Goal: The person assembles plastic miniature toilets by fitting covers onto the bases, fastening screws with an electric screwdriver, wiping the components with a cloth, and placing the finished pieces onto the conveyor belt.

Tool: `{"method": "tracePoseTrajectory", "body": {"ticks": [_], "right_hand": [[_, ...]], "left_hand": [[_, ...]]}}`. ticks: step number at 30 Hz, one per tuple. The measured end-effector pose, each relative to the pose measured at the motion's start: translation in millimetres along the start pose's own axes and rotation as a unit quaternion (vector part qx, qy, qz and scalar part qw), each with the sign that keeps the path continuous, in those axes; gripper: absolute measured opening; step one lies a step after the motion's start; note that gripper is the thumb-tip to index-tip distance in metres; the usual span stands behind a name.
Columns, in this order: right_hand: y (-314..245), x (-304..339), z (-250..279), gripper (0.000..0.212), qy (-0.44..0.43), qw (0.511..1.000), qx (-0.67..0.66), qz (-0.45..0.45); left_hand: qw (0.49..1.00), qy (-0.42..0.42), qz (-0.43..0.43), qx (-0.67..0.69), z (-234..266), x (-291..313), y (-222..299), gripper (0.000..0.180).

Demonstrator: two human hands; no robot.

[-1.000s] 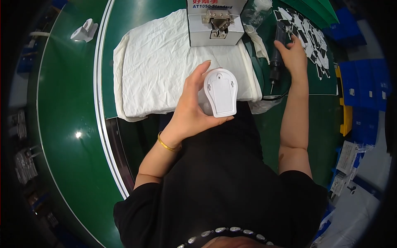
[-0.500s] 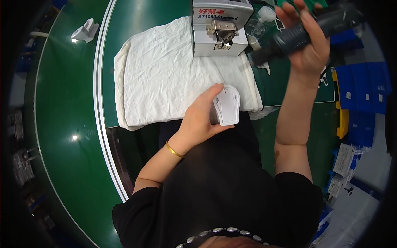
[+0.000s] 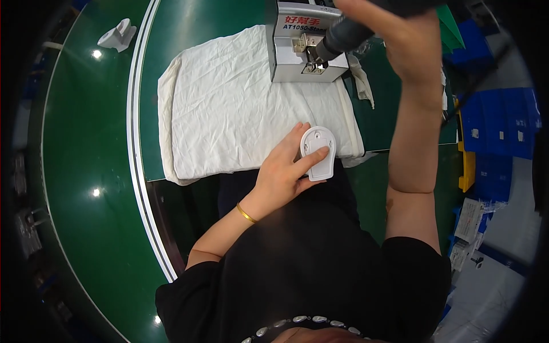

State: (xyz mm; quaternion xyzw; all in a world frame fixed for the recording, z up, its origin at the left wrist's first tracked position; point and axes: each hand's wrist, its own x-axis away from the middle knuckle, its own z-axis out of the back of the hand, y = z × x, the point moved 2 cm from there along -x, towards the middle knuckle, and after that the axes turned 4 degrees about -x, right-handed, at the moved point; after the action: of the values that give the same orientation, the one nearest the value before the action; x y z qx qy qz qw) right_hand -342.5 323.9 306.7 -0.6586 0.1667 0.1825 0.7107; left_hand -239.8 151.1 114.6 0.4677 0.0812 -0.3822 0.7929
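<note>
Just toward three o'clock from the middle of the view, the left hand (image 3: pixel 279 174) gripped a white housing (image 3: pixel 321 167), one finger laid across its flat face and others at its edges, probably to steady it with its small holes uppermost. Between one and two o'clock, the right hand (image 3: pixel 414 52) was wrapped around a dark driver (image 3: pixel 347 35), though some fingers lay out of sight; it was angled so that its end met the view over the metal mouth of a box-shaped machine (image 3: pixel 285 67) at twelve, perhaps for access there, but contact could not be told. The machine stood at the far side of a creased white cloth (image 3: pixel 229 114), which seemed meant as padding on the green bench (image 3: pixel 183 26). Another green surface (image 3: pixel 94 148) filled nine o'clock, a pale moulded piece (image 3: pixel 119 36) sat between ten and eleven, and blue bins (image 3: pixel 493 128) lined nearly three.
</note>
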Motion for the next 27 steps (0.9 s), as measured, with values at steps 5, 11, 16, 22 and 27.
{"method": "tracePoseTrajectory", "body": {"ticks": [5,11,16,22,27], "right_hand": [[27,-23,-9,0.060,0.146,0.987,0.063,0.030],[36,-18,-8,0.046,0.014,0.988,-0.151,0.000],[58,11,-9,0.041,-0.066,0.861,-0.475,0.168],[1,91,-13,0.054,-0.006,0.992,-0.109,0.063],[-8,97,-6,0.054,-0.011,0.999,-0.029,0.029]], "left_hand": [[1.000,0.007,0.006,-0.004,-1,2,-2,0.063],[1.000,0.003,0.011,-0.001,-1,0,-1,0.065],[1.000,0.000,0.006,0.018,-1,-1,-1,0.061],[1.000,0.002,0.010,0.025,2,1,-1,0.058],[0.999,-0.001,0.021,0.026,3,0,0,0.059]]}}
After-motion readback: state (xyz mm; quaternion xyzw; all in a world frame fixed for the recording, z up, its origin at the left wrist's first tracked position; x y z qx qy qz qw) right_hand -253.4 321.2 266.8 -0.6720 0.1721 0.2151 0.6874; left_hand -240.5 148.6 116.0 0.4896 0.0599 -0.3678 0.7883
